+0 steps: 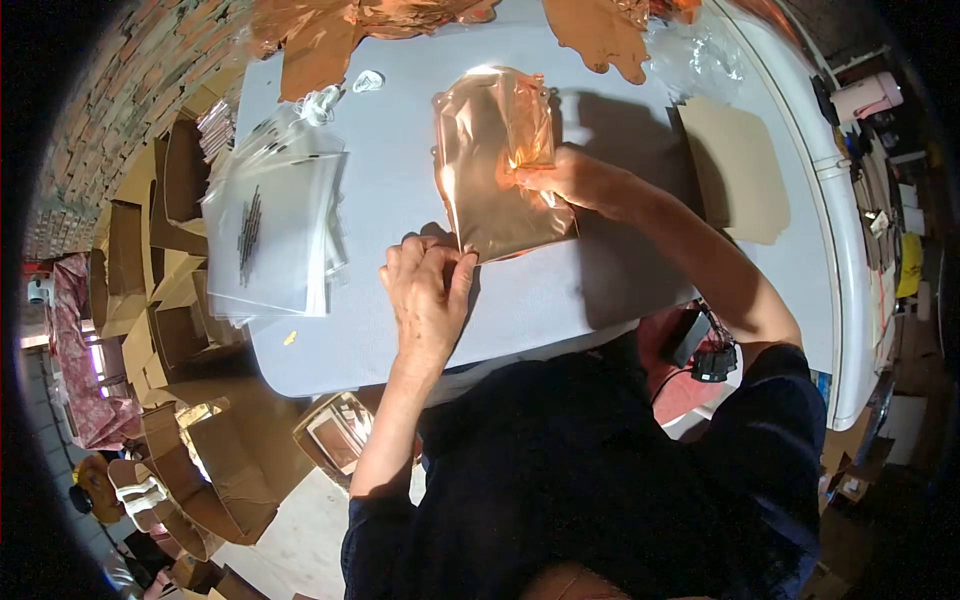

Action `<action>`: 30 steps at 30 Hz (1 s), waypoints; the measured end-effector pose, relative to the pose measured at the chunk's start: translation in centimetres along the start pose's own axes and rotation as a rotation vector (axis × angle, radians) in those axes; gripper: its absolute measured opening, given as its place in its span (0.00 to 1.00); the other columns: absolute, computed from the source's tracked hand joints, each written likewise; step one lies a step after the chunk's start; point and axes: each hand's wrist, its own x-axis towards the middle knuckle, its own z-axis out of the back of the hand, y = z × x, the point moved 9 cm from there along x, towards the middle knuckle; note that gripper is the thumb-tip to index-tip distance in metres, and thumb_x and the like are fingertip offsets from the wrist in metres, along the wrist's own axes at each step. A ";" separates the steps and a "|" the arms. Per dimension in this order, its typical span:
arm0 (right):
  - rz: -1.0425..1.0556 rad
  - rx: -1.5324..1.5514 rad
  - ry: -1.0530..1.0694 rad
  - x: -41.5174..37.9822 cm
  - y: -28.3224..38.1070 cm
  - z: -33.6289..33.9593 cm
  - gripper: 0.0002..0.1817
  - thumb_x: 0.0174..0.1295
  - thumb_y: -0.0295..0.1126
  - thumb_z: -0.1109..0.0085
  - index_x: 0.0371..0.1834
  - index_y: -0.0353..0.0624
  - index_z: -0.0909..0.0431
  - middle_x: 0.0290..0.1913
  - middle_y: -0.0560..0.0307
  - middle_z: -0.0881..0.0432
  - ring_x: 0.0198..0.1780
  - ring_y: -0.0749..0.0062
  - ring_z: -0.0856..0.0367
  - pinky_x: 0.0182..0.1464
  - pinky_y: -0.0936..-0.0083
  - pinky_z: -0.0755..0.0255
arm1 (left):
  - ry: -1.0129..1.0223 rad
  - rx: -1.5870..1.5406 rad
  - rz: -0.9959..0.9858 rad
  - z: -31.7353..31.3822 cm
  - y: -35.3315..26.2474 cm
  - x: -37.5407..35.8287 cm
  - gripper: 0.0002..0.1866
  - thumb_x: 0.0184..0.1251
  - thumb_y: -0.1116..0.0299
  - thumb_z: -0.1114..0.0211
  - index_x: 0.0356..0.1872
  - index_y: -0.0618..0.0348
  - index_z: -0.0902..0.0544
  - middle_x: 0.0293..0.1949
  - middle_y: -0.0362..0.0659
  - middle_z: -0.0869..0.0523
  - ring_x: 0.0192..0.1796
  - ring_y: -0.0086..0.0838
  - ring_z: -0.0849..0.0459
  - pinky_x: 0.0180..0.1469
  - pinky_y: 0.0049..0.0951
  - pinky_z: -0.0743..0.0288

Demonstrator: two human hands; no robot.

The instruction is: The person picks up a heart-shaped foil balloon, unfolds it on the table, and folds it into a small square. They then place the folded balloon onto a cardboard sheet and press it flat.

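Observation:
A shiny copper-coloured foil piece inside a clear bag (495, 160) lies on the grey table (560, 290). My left hand (428, 292) pinches the bag's near corner against the table. My right hand (565, 180) reaches in from the right and presses its fingers on the bag's middle. Sunlight glares off the foil near my right fingers.
A stack of clear plastic bags (275, 225) lies on the table's left side. More copper foil pieces (320, 45) sit along the far edge, with crumpled clear plastic (700, 55) beside them. A brown cardboard sheet (735, 165) lies at the right. Open cardboard boxes (165, 290) crowd the floor at left.

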 end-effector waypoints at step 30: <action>0.222 -0.288 0.137 0.8 0.4 0.0 0.21 0.79 0.45 0.39 0.57 0.36 0.15 0.40 0.65 0.14 0.42 0.84 0.19 0.44 0.80 0.25 | 0.223 0.186 -0.434 -4.0 -3.8 2.4 0.44 0.79 0.40 0.42 0.87 0.54 0.41 0.88 0.51 0.44 0.89 0.47 0.48 0.87 0.57 0.55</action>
